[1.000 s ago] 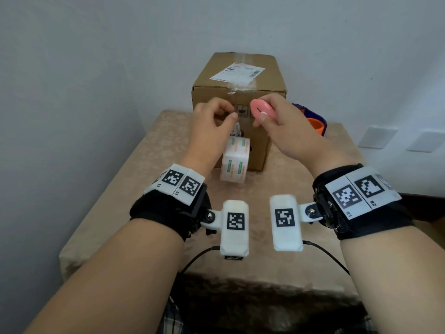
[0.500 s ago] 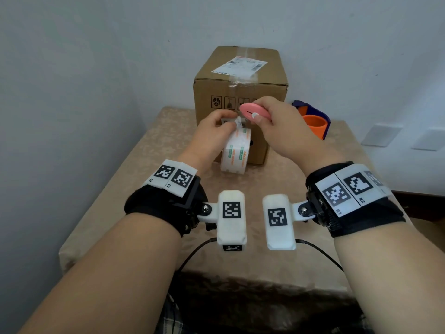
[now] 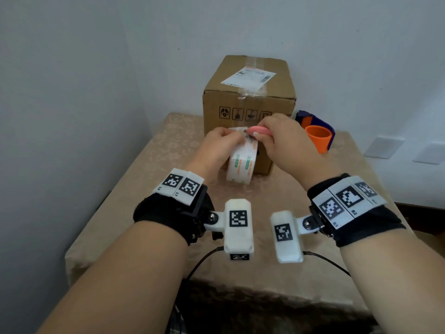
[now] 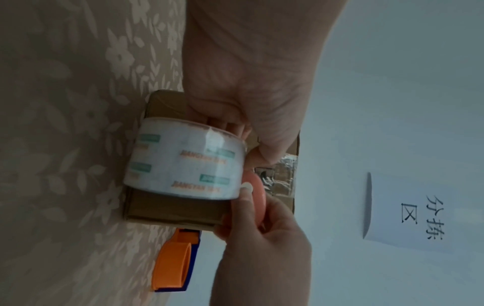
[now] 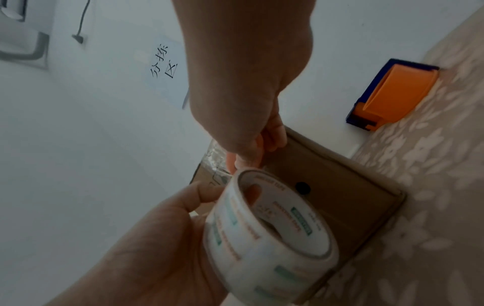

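Observation:
A roll of clear packing tape (image 3: 240, 165) with green and orange print hangs in front of a taped cardboard box (image 3: 250, 97). My left hand (image 3: 221, 143) grips the tape roll (image 4: 183, 161), with fingers through its core and the thumb on top at the loose end. My right hand (image 3: 277, 138) holds a small pink cutter (image 3: 261, 131); its tip meets the tape strip just above the roll. In the left wrist view the pink cutter (image 4: 258, 196) sits right beside the roll's edge. From the right wrist the tape roll (image 5: 267, 234) shows in front of the box (image 5: 340, 186).
An orange and blue tape dispenser (image 3: 317, 137) lies on the table (image 3: 168, 145) to the right of the box. A floral beige cloth covers the table. Walls close in on the left and behind, with a paper sign (image 4: 408, 215) on the back wall.
Both hands have come down from the box's top front edge and toward me with the roll. The pink cutter has moved left onto the tape at the roll's top.

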Tool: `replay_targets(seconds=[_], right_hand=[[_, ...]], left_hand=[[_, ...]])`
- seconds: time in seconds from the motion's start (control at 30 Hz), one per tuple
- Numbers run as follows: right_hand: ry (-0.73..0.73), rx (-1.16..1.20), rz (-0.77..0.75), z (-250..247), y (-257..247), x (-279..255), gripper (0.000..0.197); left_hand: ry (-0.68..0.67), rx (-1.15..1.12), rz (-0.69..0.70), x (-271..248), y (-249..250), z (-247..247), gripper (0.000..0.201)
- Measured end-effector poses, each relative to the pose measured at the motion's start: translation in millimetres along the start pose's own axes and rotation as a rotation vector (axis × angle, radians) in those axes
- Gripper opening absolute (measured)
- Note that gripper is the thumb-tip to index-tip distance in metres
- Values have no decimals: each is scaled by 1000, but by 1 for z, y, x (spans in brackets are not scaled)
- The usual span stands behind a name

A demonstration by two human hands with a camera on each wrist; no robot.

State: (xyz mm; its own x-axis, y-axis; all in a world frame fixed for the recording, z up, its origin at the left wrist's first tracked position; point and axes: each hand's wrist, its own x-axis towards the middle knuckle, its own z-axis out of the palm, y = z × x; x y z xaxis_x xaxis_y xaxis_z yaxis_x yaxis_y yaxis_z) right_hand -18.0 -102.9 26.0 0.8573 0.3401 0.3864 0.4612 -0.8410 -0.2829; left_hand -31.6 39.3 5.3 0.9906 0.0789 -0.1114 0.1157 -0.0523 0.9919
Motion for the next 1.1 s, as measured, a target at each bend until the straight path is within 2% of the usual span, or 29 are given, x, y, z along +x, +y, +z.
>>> replay_targets(seconds=[0.1,0.2,0.33,0.67,1.1], right_hand=[[-40,-67,-60,-9,-3,4,27],[-99,-142,-139,-16,-12,15,27],[-211,-282,-190,-12,-20,26,18],[-316,-399,-187,-16,-27,29,20],[-316,-430,-111,-25,-12,20,23]], left_hand=[[4,0,3,0,0,1,8],[36,-12,-6,1,-2,2,18],[35,-11,-7,1,-3,0,25],[18,-35,-5,3,-5,-3,26],[43,-44,-7,4,-3,2,27]])
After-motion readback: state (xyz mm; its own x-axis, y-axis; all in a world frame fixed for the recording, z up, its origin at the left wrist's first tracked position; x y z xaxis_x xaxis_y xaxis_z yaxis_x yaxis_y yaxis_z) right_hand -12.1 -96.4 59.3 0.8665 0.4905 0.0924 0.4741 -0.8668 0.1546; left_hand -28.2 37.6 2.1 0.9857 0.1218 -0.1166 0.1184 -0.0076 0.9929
